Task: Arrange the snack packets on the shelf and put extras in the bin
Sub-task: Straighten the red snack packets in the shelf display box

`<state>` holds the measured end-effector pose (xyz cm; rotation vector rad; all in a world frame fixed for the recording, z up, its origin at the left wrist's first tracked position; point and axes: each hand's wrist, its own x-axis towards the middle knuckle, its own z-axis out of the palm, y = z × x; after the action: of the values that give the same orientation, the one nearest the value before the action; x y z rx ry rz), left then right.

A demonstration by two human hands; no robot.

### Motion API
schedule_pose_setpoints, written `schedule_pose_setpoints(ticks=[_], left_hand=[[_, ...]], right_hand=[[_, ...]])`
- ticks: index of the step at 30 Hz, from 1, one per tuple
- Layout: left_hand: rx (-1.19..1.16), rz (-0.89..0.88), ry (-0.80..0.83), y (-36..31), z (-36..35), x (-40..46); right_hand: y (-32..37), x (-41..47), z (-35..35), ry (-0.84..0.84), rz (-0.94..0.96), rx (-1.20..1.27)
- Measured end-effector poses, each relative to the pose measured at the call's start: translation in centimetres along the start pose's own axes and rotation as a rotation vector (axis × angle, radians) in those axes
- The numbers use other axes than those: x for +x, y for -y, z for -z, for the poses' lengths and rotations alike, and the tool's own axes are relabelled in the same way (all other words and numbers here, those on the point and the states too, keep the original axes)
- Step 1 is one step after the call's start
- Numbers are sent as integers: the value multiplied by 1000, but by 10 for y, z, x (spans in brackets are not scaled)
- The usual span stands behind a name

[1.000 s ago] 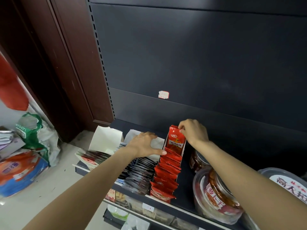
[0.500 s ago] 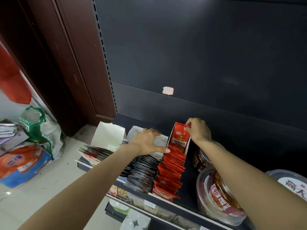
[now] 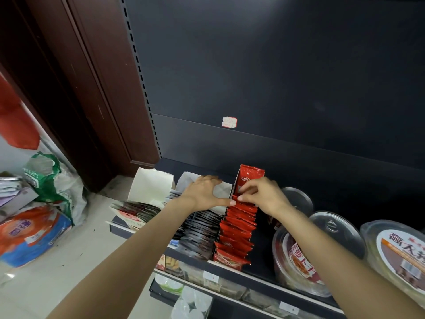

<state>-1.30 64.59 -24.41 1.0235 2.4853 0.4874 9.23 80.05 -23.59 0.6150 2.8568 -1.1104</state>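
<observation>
Nearest to us, at the front edge of the shelf (image 3: 232, 271), we see a long row of red snack packets (image 3: 234, 236) that stand one behind the other in a narrow box. This row looks already in good order. To the left of it, the dark packets (image 3: 197, 231) fill a second row, and further left another group of dark packets (image 3: 135, 209) leans more loosely, half out of its white box (image 3: 151, 186). On the right side, some round plastic tubs (image 3: 296, 261) stand on the same shelf.

A little further back we find our two hands. The left hand (image 3: 204, 192) lies flat and spread on the white flap between the rows, with the thumb touching the edge of the red box. The right hand (image 3: 262, 195) has its fingers curled and pinches the top of a red packet near the back of the row.

Behind the hands, the last red packet (image 3: 250, 178) stands upright and taller than the others, close to the dark back panel (image 3: 276, 77).

We judge that the red row is almost finished, only the back part needs pressing in. The loose packets on the left are probably still to arrange. We cannot see any bin here, so we cannot tell if extras were put away.
</observation>
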Motion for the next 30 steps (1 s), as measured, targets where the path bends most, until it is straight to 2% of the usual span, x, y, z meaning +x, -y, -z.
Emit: schedule_pose_setpoints(ticks=[7,11,15,21,26,30], left_hand=[[-2,10,-1,-1,0,1],[-7,11,7,-1,3,2],[-81,16,20,-5,8,2],[-431,-11,-92,-19,20,7],[-701,69,-119,-26,27,9],[-797,100,-192,-27,34,6]], right_hand=[[4,0,1,-57,75,-122],[11,-3,15,-132,63,-116],[19,-7,39,-276,19,-34],[31,-12,73,-424,76,-22],[34,-14,91,-524,158,151],[28,-16,88,-537,110,289]])
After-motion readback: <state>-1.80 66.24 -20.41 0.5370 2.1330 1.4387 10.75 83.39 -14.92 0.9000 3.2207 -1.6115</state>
